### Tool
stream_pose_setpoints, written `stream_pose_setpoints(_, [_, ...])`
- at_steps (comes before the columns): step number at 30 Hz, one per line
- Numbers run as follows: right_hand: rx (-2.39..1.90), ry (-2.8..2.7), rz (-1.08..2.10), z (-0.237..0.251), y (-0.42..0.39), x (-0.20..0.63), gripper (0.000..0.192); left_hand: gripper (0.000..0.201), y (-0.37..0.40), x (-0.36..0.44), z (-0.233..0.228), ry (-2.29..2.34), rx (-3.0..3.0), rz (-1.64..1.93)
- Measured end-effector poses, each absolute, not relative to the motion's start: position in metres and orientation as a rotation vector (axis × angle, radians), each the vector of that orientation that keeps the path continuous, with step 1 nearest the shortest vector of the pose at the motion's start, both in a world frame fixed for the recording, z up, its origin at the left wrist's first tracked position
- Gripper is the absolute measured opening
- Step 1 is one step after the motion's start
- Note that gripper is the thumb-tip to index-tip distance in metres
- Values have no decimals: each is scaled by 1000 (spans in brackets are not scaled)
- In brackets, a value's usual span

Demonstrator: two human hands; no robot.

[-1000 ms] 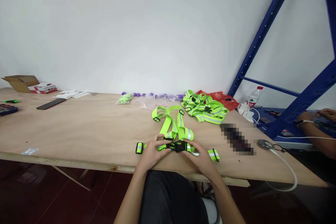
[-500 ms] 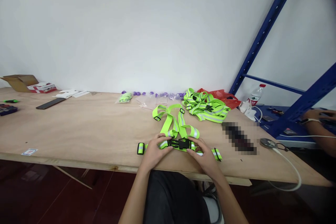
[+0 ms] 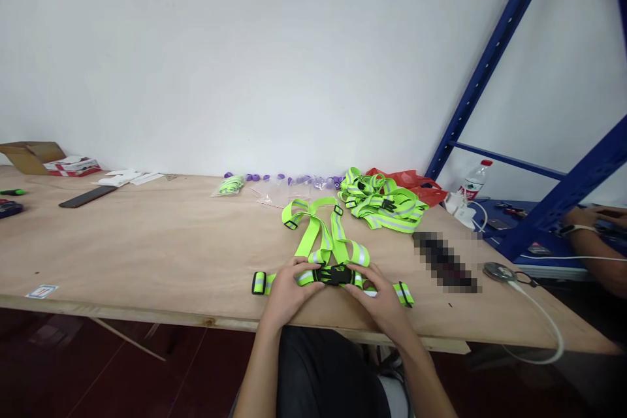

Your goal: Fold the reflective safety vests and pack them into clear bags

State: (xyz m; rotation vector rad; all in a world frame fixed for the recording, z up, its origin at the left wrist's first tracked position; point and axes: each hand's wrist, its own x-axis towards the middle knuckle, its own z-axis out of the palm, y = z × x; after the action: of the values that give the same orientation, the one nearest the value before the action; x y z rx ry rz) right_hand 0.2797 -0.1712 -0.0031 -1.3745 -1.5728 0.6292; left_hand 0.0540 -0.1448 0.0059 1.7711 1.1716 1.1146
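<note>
A neon-yellow reflective harness [image 3: 339,235] with silver stripes lies on the table near its front edge, its shoulder straps looped toward the wall. Between my hands is its black side-release buckle [image 3: 335,275]. My left hand [image 3: 289,290] pinches the pronged half by the belt end, while the fingers of my right hand [image 3: 381,297] grip the socket half. The prongs sit in the socket; whether they are fully latched I cannot tell. Black strap adjusters [image 3: 259,283] show at the belt's outer ends.
Behind the harness lie a pile of similar straps [image 3: 392,209], a red plastic bag [image 3: 416,184], clear bags [image 3: 274,192] and several purple caps. To the right are a blurred dark object [image 3: 447,262], a cabled round device [image 3: 499,271], a blue rack [image 3: 533,209] and another person's arm [image 3: 585,241].
The two buckle halves have come together, the prongs sliding into the socket. My hands have moved slightly closer to each other. The view has shifted a little.
</note>
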Motion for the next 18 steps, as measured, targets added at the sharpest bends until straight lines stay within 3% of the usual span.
stream_pose_setpoints(18, [-1407, -1525, 652, -3, -171, 282, 37, 34, -145, 51, -1, 1177, 1831, 1151])
